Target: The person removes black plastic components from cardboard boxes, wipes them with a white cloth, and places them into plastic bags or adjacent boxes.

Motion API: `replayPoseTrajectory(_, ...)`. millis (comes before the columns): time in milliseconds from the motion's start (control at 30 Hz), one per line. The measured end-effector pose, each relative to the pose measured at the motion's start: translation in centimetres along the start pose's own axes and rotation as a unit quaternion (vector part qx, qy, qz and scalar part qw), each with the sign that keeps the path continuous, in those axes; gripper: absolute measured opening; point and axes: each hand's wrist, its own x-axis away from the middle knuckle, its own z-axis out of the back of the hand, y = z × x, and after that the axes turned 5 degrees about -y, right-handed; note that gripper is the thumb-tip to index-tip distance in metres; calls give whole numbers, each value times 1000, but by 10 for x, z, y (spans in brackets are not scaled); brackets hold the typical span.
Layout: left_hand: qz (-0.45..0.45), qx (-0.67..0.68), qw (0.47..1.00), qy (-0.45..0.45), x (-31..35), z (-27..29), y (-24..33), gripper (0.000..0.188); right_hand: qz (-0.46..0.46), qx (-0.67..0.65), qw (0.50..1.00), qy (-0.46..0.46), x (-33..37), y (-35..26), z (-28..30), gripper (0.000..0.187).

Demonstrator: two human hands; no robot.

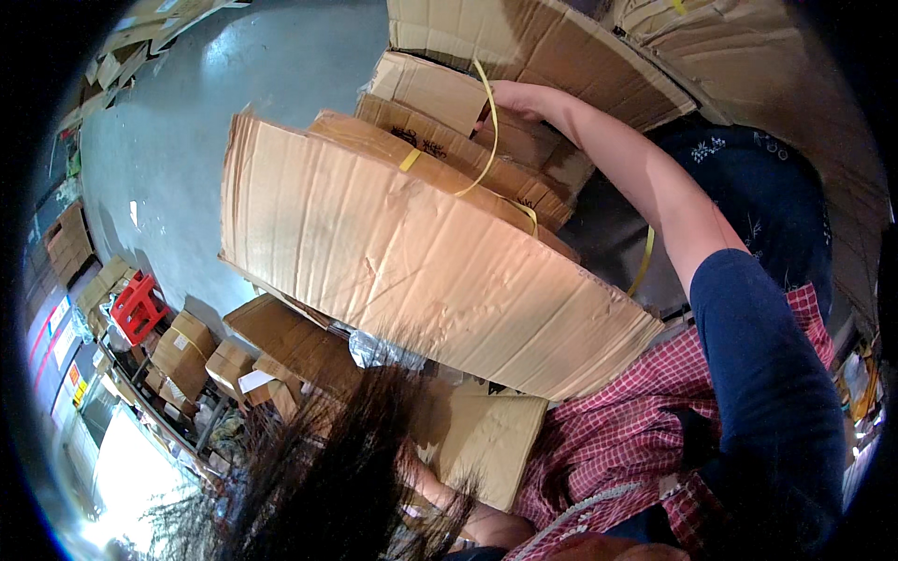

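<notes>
A large flattened cardboard sheet (412, 248) slants across the middle, with several folded cardboard pieces stacked behind it. Beyond it, my right hand (516, 99) grips the end of a smaller folded cardboard sheet (440, 89), fingers closed and partly hidden by its edge. A loose yellow strap (490, 140) curves past this hand and over the stack. Another loop of strap (645, 262) hangs near my right forearm. My left hand (416, 472) is low in the view, beside a cardboard panel (491, 439); dark hair covers most of it and hides its fingers.
More big cardboard sheets (561, 47) stand at the far side and right. At the left lie several cardboard boxes (182, 351) and a red plastic stool (138, 309). Grey floor (178, 178) stretches across the upper left. Clear plastic wrap (379, 351) lies under the large sheet.
</notes>
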Motion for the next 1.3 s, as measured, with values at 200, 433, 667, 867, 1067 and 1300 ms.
replayPoseTrajectory(200, -79, 52, 995, 27, -2, 2, 7, 61, 19, 163, 985, 47, -5, -4, -3, 48)
replayPoseTrajectory(433, -15, 14, 1000, 1, -1, 4, 12, 60, -18, 152, 988, -1, -44, 25, 24, 49)
replayPoseTrajectory(667, 26, 48, 998, 3, 4, 2, -3, 60, 146, 284, 947, -24, -51, 20, 25, 49)
replayPoseTrajectory(867, 17, 70, 997, 17, -9, -4, -6, 56, 253, 173, 952, -11, -59, 36, 20, 59)
replayPoseTrajectory(1067, -112, 21, 991, 65, 14, 11, 67, 52, 162, 121, 977, 63, 60, -26, -103, 87)
replayPoseTrajectory(1300, -30, 2, 1000, 10, -14, -4, -22, 58, 87, -55, 992, 73, 66, -6, -145, 67)
